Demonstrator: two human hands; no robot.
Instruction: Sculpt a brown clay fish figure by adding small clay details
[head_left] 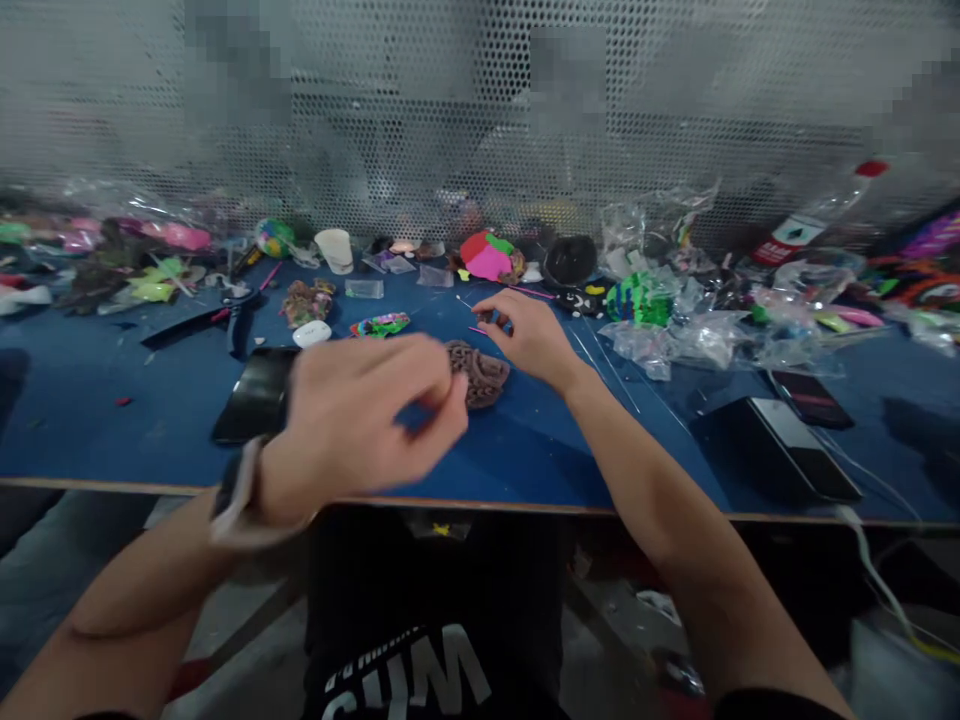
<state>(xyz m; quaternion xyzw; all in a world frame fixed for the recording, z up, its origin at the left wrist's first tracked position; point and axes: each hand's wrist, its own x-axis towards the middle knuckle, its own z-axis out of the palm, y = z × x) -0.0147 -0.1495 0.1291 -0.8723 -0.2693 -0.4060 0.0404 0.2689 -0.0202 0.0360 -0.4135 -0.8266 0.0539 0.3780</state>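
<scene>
Fingers, left hand [367,415]: curled, thumb and forefinger tips nearly meeting; blurred, contents cannot be told. Fingers, right hand [532,335]: narrow; thin pale-tipped rod [465,302] beside the tips, grip uncertain. Brown, coil-textured, clay-like lump [484,378]: on blue tabletop [540,450], mid-length, back from front edge; just right of left fingertips, frontward of right ones. Left hand nearer in view, contact unclear; long axis partly hidden.

Brown lump [486,380] looks rough & matt, bags [709,340] glossy plastic (v. crinkly), perf. panel [495,150] dull metal.
</scene>
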